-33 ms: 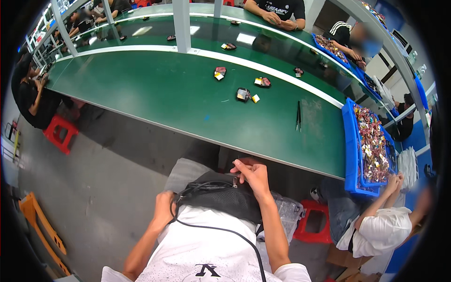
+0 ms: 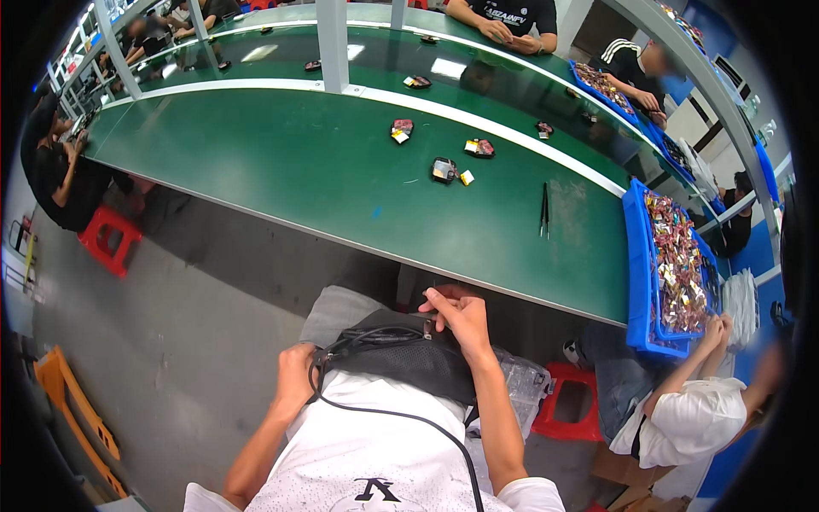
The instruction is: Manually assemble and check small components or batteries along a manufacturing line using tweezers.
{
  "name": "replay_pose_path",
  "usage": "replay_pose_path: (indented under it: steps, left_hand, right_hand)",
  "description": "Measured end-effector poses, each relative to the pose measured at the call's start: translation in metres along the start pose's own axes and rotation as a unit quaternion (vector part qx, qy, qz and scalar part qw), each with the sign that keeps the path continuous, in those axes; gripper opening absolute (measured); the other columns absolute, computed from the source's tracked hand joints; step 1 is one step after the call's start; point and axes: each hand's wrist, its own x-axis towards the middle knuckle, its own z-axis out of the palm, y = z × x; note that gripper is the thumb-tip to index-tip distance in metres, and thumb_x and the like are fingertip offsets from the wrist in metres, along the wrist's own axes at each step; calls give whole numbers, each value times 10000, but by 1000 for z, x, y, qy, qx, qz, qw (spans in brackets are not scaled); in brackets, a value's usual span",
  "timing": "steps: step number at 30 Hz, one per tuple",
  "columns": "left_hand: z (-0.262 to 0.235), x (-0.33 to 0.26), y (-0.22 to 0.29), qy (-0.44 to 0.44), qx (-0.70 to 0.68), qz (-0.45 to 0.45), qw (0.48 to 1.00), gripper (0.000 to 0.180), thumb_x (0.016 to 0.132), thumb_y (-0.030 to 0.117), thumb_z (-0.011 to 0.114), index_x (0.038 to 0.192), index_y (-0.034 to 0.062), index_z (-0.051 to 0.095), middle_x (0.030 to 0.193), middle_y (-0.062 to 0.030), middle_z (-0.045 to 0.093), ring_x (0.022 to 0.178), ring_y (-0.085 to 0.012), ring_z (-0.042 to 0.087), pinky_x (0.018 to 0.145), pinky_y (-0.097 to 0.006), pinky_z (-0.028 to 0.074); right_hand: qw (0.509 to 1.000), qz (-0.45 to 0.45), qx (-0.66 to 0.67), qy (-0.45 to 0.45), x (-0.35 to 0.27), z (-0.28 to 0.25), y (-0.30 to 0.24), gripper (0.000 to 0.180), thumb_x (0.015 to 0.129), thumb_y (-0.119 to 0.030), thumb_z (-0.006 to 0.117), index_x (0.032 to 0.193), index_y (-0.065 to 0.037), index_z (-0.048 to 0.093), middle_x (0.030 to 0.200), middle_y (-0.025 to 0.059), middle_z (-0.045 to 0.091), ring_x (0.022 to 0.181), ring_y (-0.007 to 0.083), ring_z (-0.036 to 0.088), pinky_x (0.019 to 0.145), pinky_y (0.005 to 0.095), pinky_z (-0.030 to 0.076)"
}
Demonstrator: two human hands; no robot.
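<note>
A black pouch [image 2: 401, 375] lies across my lap, with a coiled black cable [image 2: 375, 336] on top. My left hand [image 2: 296, 373] rests by the pouch's left end, next to a loop of cable; its fingers are mostly hidden. Over the pouch's right end, close to the bench edge, my right hand [image 2: 461, 322] is closed, thumb drawn in toward the curled fingers; anything between them is too small to make out. Beyond, on the green bench [image 2: 281, 162], lie a small black-cased part [image 2: 444, 170], a pink-and-black one [image 2: 479, 148], another [image 2: 402, 130] and black tweezers [image 2: 544, 210].
A blue bin [image 2: 636, 256] heaped with small wrapped parts stands at the bench's right end. A person in white [image 2: 691, 418] sits beside it. A red stool [image 2: 567, 403] is at my right. White posts [image 2: 333, 47] rise along the bench's far edge. Other people sit around.
</note>
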Motion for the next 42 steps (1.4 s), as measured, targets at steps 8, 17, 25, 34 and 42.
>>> replay_pose_path:
  steps: [8,17,25,34,42]
  left_hand:
    - [-17,0,-15,-34,-112,-115,986,296,805,-105,653,1065,-11,756,1006,-193,755,905,-276,741,774,-337,569]
    - [-32,22,-35,-156,-225,-263,925,333,894,-48,671,1226,-13,665,1031,-84,698,885,-169,685,752,-292,557]
    - [-112,93,25,-12,-411,-172,895,314,916,131,724,1164,-52,663,1080,-129,642,919,-185,679,670,-301,579]
    - [-27,213,161,-286,-447,18,847,385,832,53,822,1171,-40,665,1138,-115,591,883,-160,677,595,-253,576]
    - [0,240,175,-372,-570,-80,728,465,1030,229,628,1352,-81,502,1277,-139,549,845,-183,690,500,-233,567]
  right_hand:
    - [1000,-8,-13,-6,12,7,-1,211,959,-161,717,1018,41,700,853,107,736,601,81,593,536,215,458]
    - [932,-208,-297,21,3,28,-22,228,849,-160,807,1001,-3,742,659,72,661,558,120,607,591,275,495]
    - [924,-301,-218,-83,-9,46,-91,157,793,-29,815,920,13,732,825,97,756,594,142,665,599,274,515]
    - [891,-440,-95,64,59,58,-129,158,922,-33,715,1032,44,633,922,152,768,600,142,683,586,263,539]
    - [892,-414,-116,137,76,46,-122,224,1057,-148,535,1168,38,481,831,168,710,584,122,638,444,229,497]
